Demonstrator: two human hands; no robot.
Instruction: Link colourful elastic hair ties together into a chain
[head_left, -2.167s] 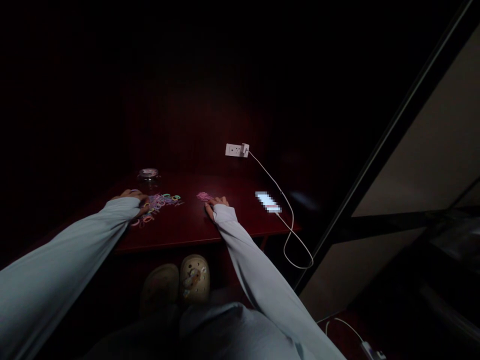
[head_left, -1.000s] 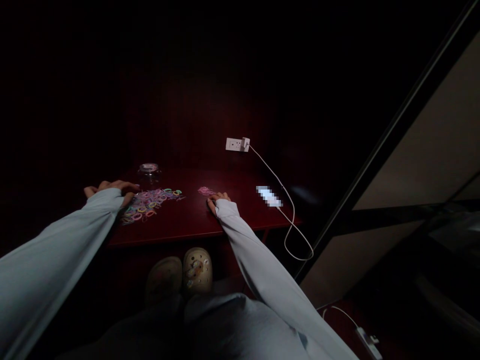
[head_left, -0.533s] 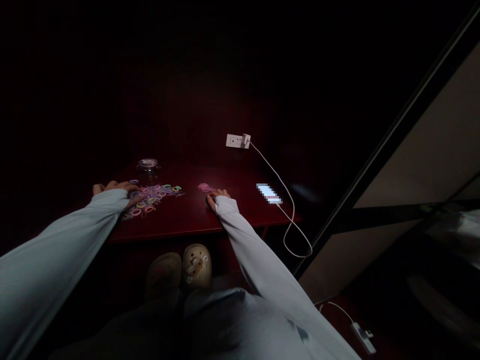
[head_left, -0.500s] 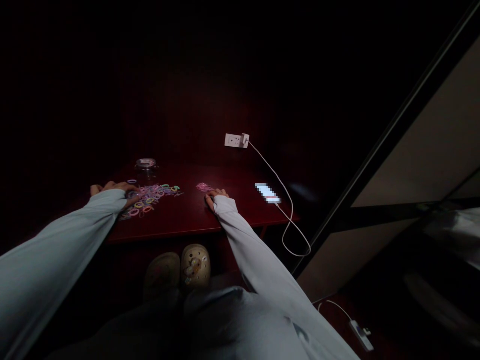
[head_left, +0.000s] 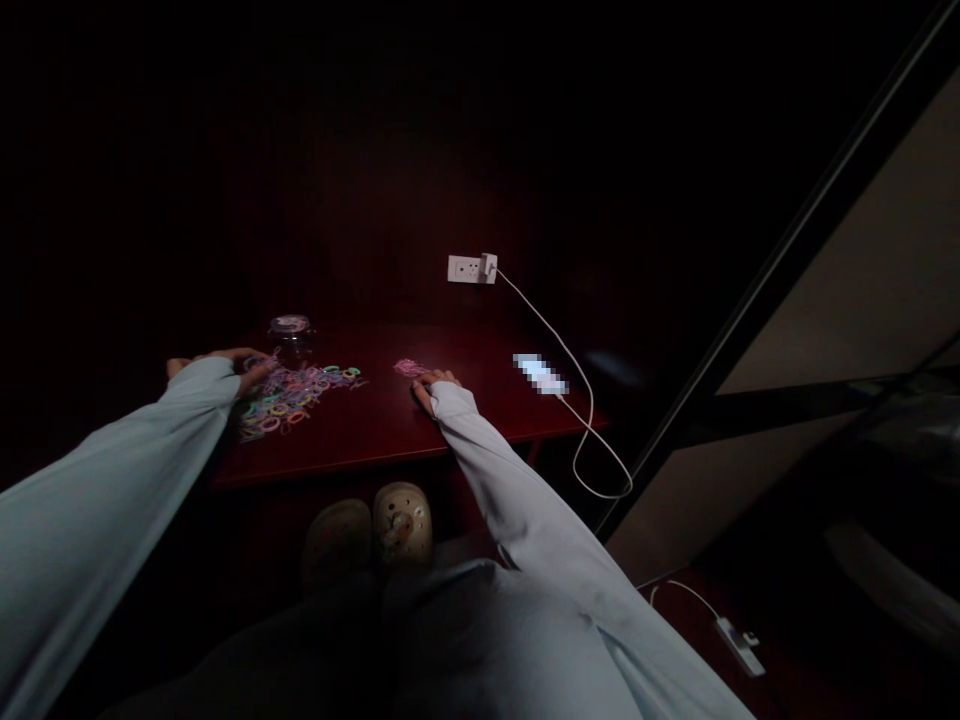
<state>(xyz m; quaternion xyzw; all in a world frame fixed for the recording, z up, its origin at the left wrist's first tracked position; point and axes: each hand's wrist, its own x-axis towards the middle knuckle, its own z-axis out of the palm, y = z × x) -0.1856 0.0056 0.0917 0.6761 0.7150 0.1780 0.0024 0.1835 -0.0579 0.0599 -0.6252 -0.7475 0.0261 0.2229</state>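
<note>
A loose pile of coloured hair ties (head_left: 300, 395), mostly purple and pink with some green and yellow rings, lies on the left of the dark red table (head_left: 360, 430). My left hand (head_left: 234, 365) is at the pile's left edge, closed on a few purple hair ties (head_left: 268, 361) lifted at its fingertips. My right hand (head_left: 433, 384) rests on the table beside a small bunch of pink hair ties (head_left: 409, 367). Its thumb stands apart from the fingers, and I see nothing in its grasp. Behind the pile is a clear lidded jar (head_left: 292, 333).
A lit phone (head_left: 540, 374) lies to the right on the table, its white cable (head_left: 555, 328) running up to a wall socket (head_left: 472, 269) and looping over the table edge. A power strip (head_left: 740, 646) is on the floor. Clog shoes (head_left: 403, 522) show below the table.
My left hand has risen slightly from the pile with purple hair ties at its fingertips. My right hand stays beside the pink bunch. The view has shifted a little.
</note>
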